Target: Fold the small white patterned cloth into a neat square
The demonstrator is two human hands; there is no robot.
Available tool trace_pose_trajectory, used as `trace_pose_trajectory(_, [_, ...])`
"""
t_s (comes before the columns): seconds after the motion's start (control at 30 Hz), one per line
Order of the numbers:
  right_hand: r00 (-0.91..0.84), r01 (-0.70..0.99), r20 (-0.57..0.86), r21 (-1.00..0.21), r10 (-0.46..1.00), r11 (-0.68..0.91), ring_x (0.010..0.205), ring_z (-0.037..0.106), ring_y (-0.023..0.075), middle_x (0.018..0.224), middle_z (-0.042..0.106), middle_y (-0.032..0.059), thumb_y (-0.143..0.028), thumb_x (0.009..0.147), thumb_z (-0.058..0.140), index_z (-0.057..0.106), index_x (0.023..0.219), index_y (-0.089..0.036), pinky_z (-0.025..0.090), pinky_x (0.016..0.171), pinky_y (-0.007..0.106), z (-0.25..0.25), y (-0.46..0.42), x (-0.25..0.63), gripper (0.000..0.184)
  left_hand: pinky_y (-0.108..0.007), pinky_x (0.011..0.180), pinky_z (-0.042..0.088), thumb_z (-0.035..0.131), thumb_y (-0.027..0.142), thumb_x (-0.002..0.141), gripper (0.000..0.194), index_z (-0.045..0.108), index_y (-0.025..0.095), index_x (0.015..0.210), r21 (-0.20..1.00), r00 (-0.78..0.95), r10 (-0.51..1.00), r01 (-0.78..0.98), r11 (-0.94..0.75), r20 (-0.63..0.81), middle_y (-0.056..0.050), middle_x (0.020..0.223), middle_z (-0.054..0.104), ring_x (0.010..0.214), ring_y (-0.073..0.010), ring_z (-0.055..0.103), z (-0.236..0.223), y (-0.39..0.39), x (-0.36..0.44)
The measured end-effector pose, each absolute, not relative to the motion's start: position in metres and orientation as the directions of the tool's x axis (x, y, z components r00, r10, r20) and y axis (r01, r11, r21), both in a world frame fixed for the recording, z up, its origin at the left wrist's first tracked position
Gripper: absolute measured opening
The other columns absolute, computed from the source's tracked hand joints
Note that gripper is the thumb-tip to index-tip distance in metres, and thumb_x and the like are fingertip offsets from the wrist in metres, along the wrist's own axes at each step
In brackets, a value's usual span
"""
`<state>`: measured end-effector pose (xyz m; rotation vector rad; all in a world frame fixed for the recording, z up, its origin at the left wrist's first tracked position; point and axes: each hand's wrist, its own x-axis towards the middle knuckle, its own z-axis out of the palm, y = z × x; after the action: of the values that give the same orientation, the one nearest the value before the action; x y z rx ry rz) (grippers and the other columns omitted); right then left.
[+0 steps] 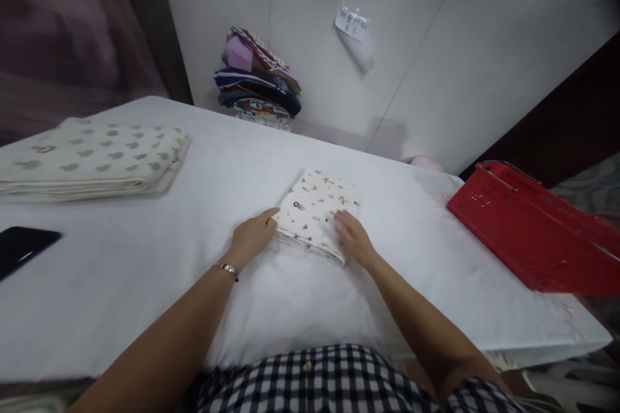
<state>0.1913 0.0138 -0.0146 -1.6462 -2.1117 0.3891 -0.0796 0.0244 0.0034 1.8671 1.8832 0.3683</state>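
Note:
A small folded cloth (317,210), cream with a scattered print of small dark and brown figures, lies on the white-covered table in front of me. At its left edge, my left hand (252,237) has its fingers closed on the fabric, the fingertips partly hidden. My right hand (356,239) rests over the right edge of the cloth with its fingers stretched out on top. Layered folds show along the near side of the cloth, which lies flat between both hands.
A larger folded cloth (97,155) with a grey print lies at the left, with a black phone-like object (24,248) nearer me. Stacked folded textiles (259,80) stand against the wall behind the table (397,193). A red basket (537,232) is on the right.

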Motion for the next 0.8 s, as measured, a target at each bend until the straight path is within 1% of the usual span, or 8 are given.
trace_pose_trajectory(0.07, [-0.227, 0.83, 0.237, -0.461, 0.945, 0.315, 0.132, 0.033, 0.0214, 0.138, 0.044, 0.0036, -0.049, 0.091, 0.032, 0.047, 0.131, -0.027, 0.027, 0.108, 0.044, -0.017, -0.02, 0.186, 0.048, -0.032, 0.085, 0.042, 0.026, 0.03, 0.086, 0.049, 0.049, 0.031, 0.13, 0.531, 0.02, 0.993, 0.846, 0.048, -0.12, -0.002, 0.109, 0.066, 0.099, -0.0221, 0.059, 0.001, 0.025, -0.08])
trace_pose_trajectory(0.13, [-0.234, 0.847, 0.281, -0.41, 0.931, 0.337, 0.131, 0.033, 0.0235, 0.138, 0.044, 0.0056, -0.048, 0.089, 0.039, 0.046, 0.132, -0.025, 0.027, 0.108, 0.045, -0.019, -0.041, 0.183, 0.049, -0.032, 0.089, 0.041, 0.028, 0.03, 0.086, 0.048, 0.05, 0.031, 0.128, 0.571, 0.009, 0.994, 0.819, 0.057, -0.112, 0.001, 0.12, 0.062, 0.106, -0.0216, 0.057, 0.0, 0.026, -0.08])
trace_pose_trajectory(0.27, [-0.235, 0.896, 0.274, -0.312, 0.933, 0.318, 0.125, 0.039, 0.026, 0.135, 0.047, 0.0075, -0.04, 0.088, 0.042, 0.052, 0.126, -0.024, 0.032, 0.104, 0.045, -0.022, -0.054, 0.18, 0.042, -0.032, 0.092, 0.041, 0.03, 0.031, 0.085, 0.049, 0.05, 0.029, 0.129, 0.614, -0.013, 0.993, 0.785, 0.084, -0.119, 0.001, 0.125, 0.058, 0.111, -0.0222, 0.054, 0.001, 0.024, -0.08])
trace_pose_trajectory(0.37, [-0.242, 0.914, 0.284, -0.253, 0.928, 0.317, 0.119, 0.041, 0.0261, 0.131, 0.047, 0.0089, -0.034, 0.088, 0.043, 0.054, 0.122, -0.023, 0.037, 0.099, 0.043, -0.021, -0.053, 0.179, 0.038, -0.033, 0.089, 0.043, 0.032, 0.032, 0.084, 0.05, 0.046, 0.028, 0.132, 0.627, -0.029, 0.993, 0.774, 0.094, -0.113, -0.001, 0.117, 0.062, 0.107, -0.0231, 0.056, -0.001, 0.025, -0.081])
trace_pose_trajectory(0.47, [-0.241, 0.928, 0.294, -0.208, 0.925, 0.308, 0.112, 0.044, 0.0261, 0.126, 0.049, 0.0106, -0.029, 0.088, 0.043, 0.053, 0.123, -0.023, 0.041, 0.094, 0.041, -0.02, -0.055, 0.178, 0.037, -0.033, 0.081, 0.045, 0.033, 0.034, 0.083, 0.053, 0.042, 0.027, 0.134, 0.653, -0.034, 0.993, 0.751, 0.097, -0.109, -0.002, 0.099, 0.067, 0.093, -0.0227, 0.06, -0.005, 0.026, -0.083])
trace_pose_trajectory(0.53, [-0.233, 0.935, 0.296, -0.193, 0.926, 0.297, 0.108, 0.046, 0.0257, 0.121, 0.051, 0.0108, -0.028, 0.087, 0.043, 0.052, 0.123, -0.024, 0.044, 0.088, 0.039, -0.021, -0.057, 0.179, 0.037, -0.032, 0.076, 0.046, 0.034, 0.036, 0.082, 0.054, 0.041, 0.026, 0.135, 0.679, -0.044, 0.994, 0.727, 0.102, -0.103, -0.002, 0.093, 0.067, 0.086, -0.0219, 0.061, -0.007, 0.027, -0.085])
trace_pose_trajectory(0.67, [-0.226, 0.931, 0.298, -0.213, 0.928, 0.295, 0.095, 0.053, 0.0213, 0.115, 0.052, 0.0096, -0.025, 0.087, 0.041, 0.052, 0.122, -0.024, 0.047, 0.075, 0.032, -0.028, -0.059, 0.183, 0.036, -0.03, 0.073, 0.046, 0.037, 0.039, 0.081, 0.055, 0.038, 0.025, 0.134, 0.727, -0.078, 0.989, 0.671, 0.146, -0.126, -0.003, 0.096, 0.065, 0.082, -0.0207, 0.061, -0.008, 0.027, -0.086])
trace_pose_trajectory(0.8, [-0.258, 0.922, 0.292, -0.211, 0.921, 0.325, 0.085, 0.056, 0.0175, 0.113, 0.053, 0.0086, -0.022, 0.087, 0.04, 0.052, 0.12, -0.022, 0.047, 0.069, 0.028, -0.031, -0.06, 0.184, 0.034, -0.032, 0.074, 0.044, 0.038, 0.037, 0.08, 0.056, 0.036, 0.022, 0.134, 0.656, -0.087, 0.987, 0.739, 0.153, -0.133, -0.005, 0.093, 0.066, 0.086, -0.0236, 0.062, -0.004, 0.026, -0.084])
